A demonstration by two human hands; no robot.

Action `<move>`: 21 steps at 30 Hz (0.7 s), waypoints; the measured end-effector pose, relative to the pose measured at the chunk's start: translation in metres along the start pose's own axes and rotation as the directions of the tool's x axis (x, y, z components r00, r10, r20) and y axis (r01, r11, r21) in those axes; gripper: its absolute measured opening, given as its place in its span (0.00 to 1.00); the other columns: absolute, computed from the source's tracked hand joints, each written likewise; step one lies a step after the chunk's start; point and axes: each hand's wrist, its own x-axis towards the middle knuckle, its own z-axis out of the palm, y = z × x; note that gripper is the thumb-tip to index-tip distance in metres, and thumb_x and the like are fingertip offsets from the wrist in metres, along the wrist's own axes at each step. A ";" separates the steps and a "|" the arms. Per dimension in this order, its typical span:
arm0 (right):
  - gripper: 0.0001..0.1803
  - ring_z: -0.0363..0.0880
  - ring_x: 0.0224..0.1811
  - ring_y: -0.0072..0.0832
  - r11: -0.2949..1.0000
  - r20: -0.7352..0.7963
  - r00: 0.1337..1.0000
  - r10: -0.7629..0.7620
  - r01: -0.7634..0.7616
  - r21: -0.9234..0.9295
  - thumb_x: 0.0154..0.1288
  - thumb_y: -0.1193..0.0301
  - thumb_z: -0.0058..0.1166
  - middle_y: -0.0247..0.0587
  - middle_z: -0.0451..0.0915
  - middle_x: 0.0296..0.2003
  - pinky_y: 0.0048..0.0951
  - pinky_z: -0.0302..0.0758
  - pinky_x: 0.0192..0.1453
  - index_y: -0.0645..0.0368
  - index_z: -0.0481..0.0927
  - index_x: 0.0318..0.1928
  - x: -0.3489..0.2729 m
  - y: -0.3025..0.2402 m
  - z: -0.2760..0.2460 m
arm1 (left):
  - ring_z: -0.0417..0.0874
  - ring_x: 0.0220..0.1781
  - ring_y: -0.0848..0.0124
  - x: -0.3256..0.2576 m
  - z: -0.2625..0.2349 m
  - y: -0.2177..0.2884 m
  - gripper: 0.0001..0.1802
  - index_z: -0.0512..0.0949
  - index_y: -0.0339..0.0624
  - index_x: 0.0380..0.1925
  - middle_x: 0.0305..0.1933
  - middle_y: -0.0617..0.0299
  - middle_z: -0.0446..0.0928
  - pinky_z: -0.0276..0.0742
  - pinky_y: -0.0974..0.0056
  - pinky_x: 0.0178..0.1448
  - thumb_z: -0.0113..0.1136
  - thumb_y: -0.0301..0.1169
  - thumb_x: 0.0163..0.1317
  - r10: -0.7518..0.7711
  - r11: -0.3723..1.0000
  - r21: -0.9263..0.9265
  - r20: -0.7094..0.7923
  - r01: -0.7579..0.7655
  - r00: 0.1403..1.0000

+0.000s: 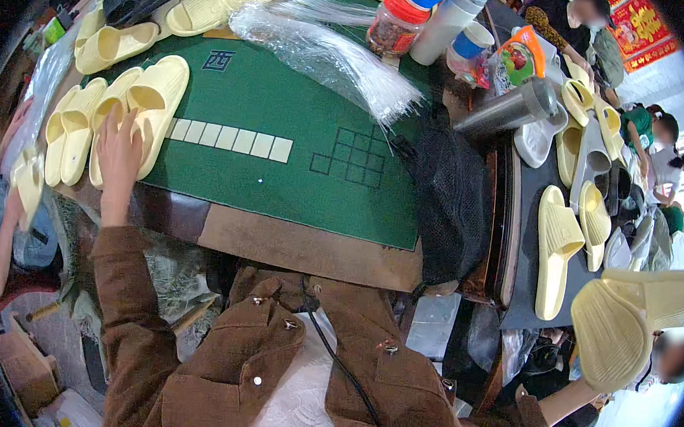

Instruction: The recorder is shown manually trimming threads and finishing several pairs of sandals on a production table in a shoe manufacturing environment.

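My left hand (119, 150) lies on a pair of cream slippers (156, 90) at the left of the table, its fingers spread and pointing into their foot openings. Beside that pair, further left, stands another cream pair (80, 125). Out at the far right my right hand (583, 391) grips a cream slipper (609, 335) with a ribbed surface, held up off the table. The slipper covers most of that hand's fingers. A single cream slipper (556, 254) lies on the dark side surface close to it.
A green mat (279, 192) covers the table, with a bundle of clear plastic strips (346, 53) across it. A red-lidded jar (395, 25), cups and a steel flask (511, 110) stand at the back right. Another person's hand (15, 208) holds a slipper at far left.
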 end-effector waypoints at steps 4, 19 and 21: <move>0.28 0.70 0.62 0.41 0.993 0.158 0.984 0.081 -0.093 0.071 0.71 0.61 0.45 0.47 0.70 0.61 0.43 0.70 0.65 0.58 0.61 0.67 -0.100 -0.001 0.098 | 0.70 0.64 0.52 -0.013 -0.038 0.052 0.20 0.76 0.43 0.55 0.64 0.47 0.68 0.65 0.53 0.66 0.56 0.27 0.61 0.002 0.963 -0.270 -0.080 -0.024 0.997; 0.36 0.52 0.20 0.11 0.330 0.786 0.124 0.605 -0.938 -0.106 0.67 0.77 0.41 0.46 0.59 0.68 0.15 0.55 0.28 0.51 0.47 0.73 -0.278 0.080 0.303 | 0.62 0.70 0.66 -0.051 -0.068 0.167 0.32 0.51 0.32 0.70 0.70 0.49 0.59 0.56 0.65 0.71 0.46 0.35 0.73 0.129 0.058 -0.921 0.389 0.384 0.912; 0.35 0.52 0.21 0.11 0.337 0.818 0.070 0.571 -0.928 -0.156 0.67 0.77 0.42 0.45 0.62 0.67 0.15 0.56 0.28 0.54 0.49 0.72 -0.273 0.093 0.301 | 0.64 0.68 0.65 -0.051 -0.057 0.169 0.32 0.49 0.33 0.71 0.69 0.48 0.61 0.57 0.65 0.70 0.45 0.34 0.73 0.120 0.054 -0.916 0.400 0.396 0.909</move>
